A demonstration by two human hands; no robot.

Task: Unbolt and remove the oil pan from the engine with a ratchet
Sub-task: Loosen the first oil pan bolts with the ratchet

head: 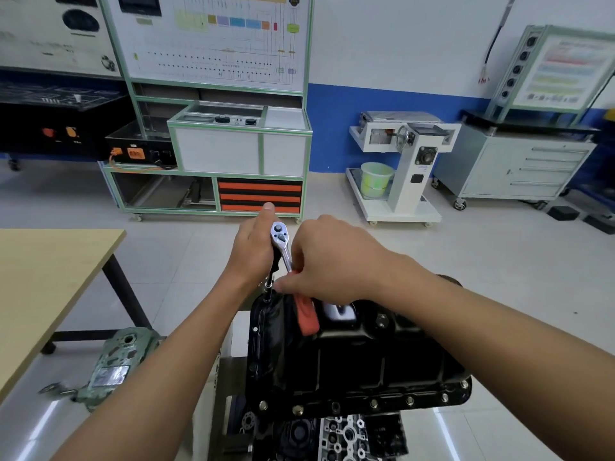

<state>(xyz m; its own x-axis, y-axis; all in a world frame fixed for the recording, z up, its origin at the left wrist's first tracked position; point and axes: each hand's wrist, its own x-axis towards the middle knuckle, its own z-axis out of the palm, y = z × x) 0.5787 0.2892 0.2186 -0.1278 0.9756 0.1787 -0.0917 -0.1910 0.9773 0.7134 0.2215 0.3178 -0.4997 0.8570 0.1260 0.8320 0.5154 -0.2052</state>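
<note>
Right grip [336, 261] on ratchet [280, 235] — wooden table [50, 277] nearby

The left hand [254, 247] and right hand [332, 261], both gripping the ratchet [281, 239], crowd the far left corner of the pan [366, 361]. Its near rim and right side lie open to reach. A green casting [113, 364] and a table [50, 277] stand to the left, with open floor [432, 254] beyond.
</note>
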